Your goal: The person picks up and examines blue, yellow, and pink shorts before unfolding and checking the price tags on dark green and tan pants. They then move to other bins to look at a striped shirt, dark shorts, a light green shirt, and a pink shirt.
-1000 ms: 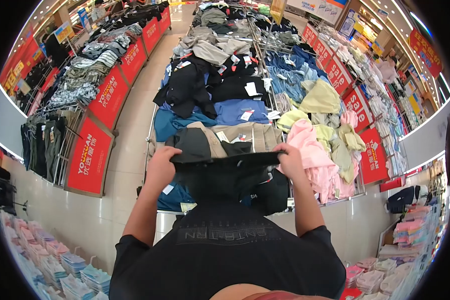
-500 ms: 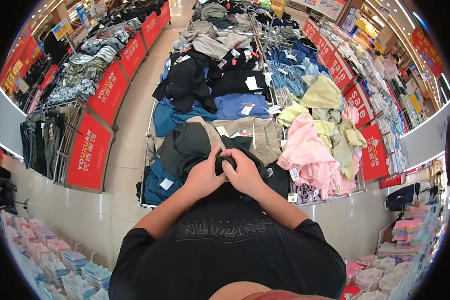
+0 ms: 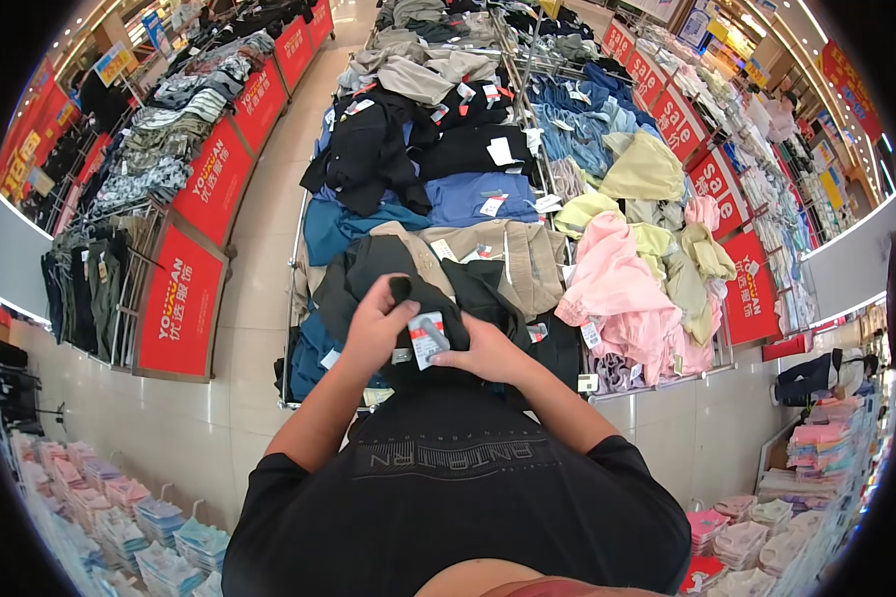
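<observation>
A dark grey-green garment [image 3: 366, 267] lies bunched at the near end of the clothes table. My left hand [image 3: 378, 320] is closed round a folded edge of it, fingers curled at the top. Lower and to the right, my right hand [image 3: 483, 348] pinches the garment beside a white price tag [image 3: 428, 340] with a red top, thumb against the tag's lower edge. The tag faces up between both hands. Beneath and behind lie beige trousers [image 3: 533, 269], with teal-blue clothing [image 3: 314, 348] to the left.
Pink clothing [image 3: 612, 279] is heaped on the right half of the table, beside the metal rail [image 3: 293, 289] frame's contents. Black and blue folded clothes [image 3: 483, 197] lie farther back. Red sign boards [image 3: 174, 303] line a rack across the left aisle [image 3: 259, 298].
My hands have moved apart from their joined grip. The left shifted left and the right moved slightly lower, opening out the garment's edge. The white tag now shows between them.
</observation>
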`<control>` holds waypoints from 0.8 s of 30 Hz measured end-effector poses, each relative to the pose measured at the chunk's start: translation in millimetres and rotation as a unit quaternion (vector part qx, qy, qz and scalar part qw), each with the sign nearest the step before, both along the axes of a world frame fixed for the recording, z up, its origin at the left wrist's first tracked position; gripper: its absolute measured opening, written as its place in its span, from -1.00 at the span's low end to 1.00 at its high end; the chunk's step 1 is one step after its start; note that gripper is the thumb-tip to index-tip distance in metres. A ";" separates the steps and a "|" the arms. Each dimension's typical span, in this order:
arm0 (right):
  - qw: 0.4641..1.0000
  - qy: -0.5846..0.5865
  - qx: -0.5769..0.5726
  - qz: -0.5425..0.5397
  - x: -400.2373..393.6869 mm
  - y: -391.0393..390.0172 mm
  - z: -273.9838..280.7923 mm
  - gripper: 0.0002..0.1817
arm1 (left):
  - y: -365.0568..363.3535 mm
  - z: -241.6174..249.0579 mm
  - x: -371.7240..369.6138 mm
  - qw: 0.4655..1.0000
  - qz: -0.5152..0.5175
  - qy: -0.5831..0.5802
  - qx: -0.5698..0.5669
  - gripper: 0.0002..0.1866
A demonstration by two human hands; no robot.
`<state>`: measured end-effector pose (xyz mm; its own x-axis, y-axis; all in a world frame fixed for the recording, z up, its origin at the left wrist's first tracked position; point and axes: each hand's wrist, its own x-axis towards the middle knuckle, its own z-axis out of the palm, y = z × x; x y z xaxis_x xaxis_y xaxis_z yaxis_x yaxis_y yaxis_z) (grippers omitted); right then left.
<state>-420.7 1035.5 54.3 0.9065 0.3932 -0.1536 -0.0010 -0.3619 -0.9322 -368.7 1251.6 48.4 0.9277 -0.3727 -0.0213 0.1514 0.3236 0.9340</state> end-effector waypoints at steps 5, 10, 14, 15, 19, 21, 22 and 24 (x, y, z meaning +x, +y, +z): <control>0.986 0.046 -0.157 -0.011 2.8 -25.4 -62.8 -0.50 | 34.6 42.7 26.6 0.985 0.151 0.000 -0.086 -0.62; 0.977 0.092 -0.156 -0.115 12.6 -114.1 -16.5 -0.45 | 101.6 57.4 70.0 0.973 0.214 -0.008 -0.082 -0.71; 0.972 0.071 -0.083 -0.207 17.8 -176.2 6.4 -0.60 | 114.4 33.8 84.3 0.969 0.216 0.043 -0.110 -0.73; 0.971 0.059 -0.057 -0.224 15.9 -178.1 21.8 -0.61 | 115.8 28.8 87.1 0.969 0.211 0.048 -0.116 -0.73; 0.968 0.039 -0.025 -0.246 13.2 -195.1 45.8 -0.64 | 123.2 26.5 90.9 0.964 0.226 0.055 -0.127 -0.71; 0.974 0.055 -0.020 -0.217 13.2 -191.6 51.6 -0.65 | 133.6 28.1 95.2 0.962 0.240 0.043 -0.124 -0.70; 0.976 0.063 -0.018 -0.206 11.6 -188.0 55.4 -0.66 | 143.9 24.9 99.8 0.959 0.261 0.035 -0.108 -0.70; 0.974 0.103 -0.117 -0.166 12.1 -187.0 40.5 -0.63 | 164.7 20.6 107.0 0.953 0.278 0.036 -0.119 -0.69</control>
<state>-408.6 848.5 94.9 0.9182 0.0171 -0.3957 -0.3319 -0.5119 -0.7923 -261.7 1416.3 69.0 0.9825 0.1738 -0.0678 -0.0449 0.5730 0.8183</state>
